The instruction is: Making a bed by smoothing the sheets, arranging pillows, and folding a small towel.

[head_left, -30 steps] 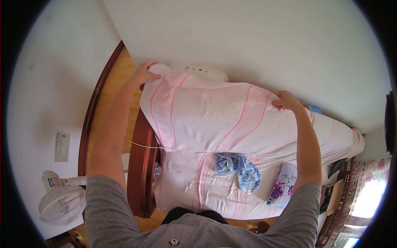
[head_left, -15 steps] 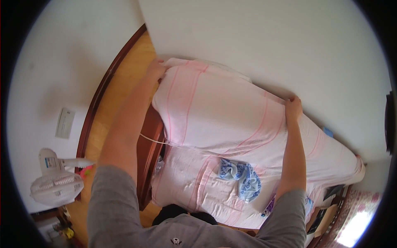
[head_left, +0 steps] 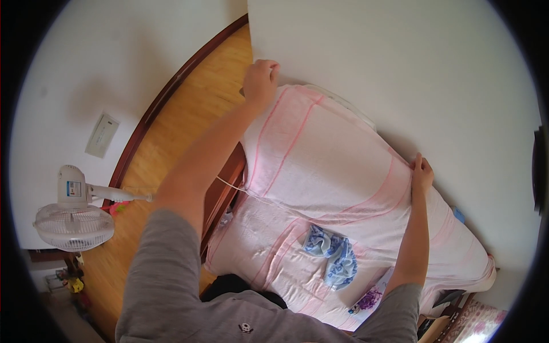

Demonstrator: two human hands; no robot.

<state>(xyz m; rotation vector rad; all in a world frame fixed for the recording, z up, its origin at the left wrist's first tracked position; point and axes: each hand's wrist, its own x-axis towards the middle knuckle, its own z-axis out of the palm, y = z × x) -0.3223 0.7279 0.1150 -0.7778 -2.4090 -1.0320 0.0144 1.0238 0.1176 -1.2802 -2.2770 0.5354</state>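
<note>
One pink-striped white sheet was spread along the far wall. Right grip was clamped on its far edge; left grip was curled by the far-left corner, honestly couldn't tell if it had fabric. Blue cloth lay nearer.

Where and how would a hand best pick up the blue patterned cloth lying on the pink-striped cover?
Probably with a pinch at the gathered middle of the blue patterned cloth, coming from above and from the person's side. It lies crumpled, with folds there to catch, while its nearer end spreads wider. On the far side the pink-striped cover rises, likely leaving less room.
</note>
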